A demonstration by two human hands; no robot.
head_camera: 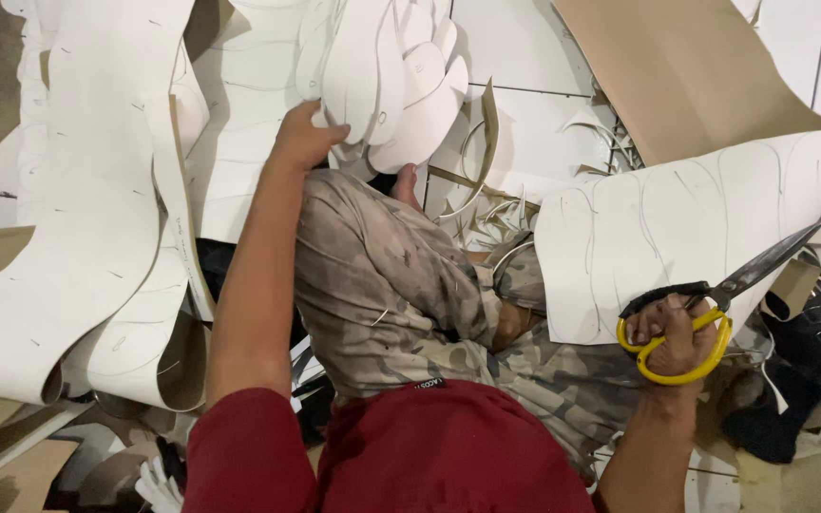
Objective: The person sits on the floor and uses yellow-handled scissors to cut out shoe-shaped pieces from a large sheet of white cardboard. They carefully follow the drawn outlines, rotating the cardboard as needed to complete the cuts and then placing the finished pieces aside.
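Reaching up and left, the left hand point(304, 138) curls its fingers on the near edge of a stack of white cut-outs point(393, 76), gripping it at the bottom rim. These look thin, light and springy, foam or board; they fan apart, so the stack would likely slide and spill unless pinched through its whole thickness near the edge. The right hand point(674, 337) is wrapped tight round the yellow handles of the scissors point(715, 299), blades closed and pointing far right. They look heavy and rigid, safest held by the loops as now. Just left of them a marked white sheet point(658, 228) drapes over the knee, floppy and broad. Long white strips point(87, 209) curl on the left. The floor point(525, 47) is pale tile, littered with offcuts; a brown sheet point(686, 66) lies far right. Cramped, dim spot.
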